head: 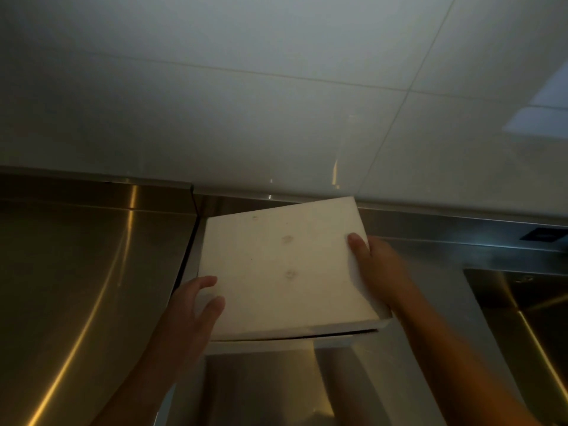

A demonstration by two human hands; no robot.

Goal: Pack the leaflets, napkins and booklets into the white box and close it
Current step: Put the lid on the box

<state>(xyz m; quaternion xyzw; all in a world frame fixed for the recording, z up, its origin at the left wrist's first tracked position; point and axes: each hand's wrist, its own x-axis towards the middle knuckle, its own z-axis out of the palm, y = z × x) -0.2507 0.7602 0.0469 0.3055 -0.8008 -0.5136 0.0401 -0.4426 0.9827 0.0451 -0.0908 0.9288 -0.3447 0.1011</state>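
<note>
Nearest, two bare forearms rise from the bottom of the view over a stainless steel counter (76, 287). Between them the steel lies bare right up to the near edge of the white box (282, 272), which has its lid down, though a thin dark gap shows along that front edge where lid and base do not quite meet. The left hand (193, 312) grips the box's near left corner, fingers curled over the lid. The right hand (378, 272) clasps the right side, thumb on top of the lid near the far right corner. Whether the box rests on the steel or is held just above it cannot be told. Left of the box a dark seam (187, 256) runs through the counter, with wide bare metal beyond it. To the right lies a recessed sink (522, 318), well apart. Behind, the box's far edge is near the steel upstand and the white tiled wall (276, 103).
</note>
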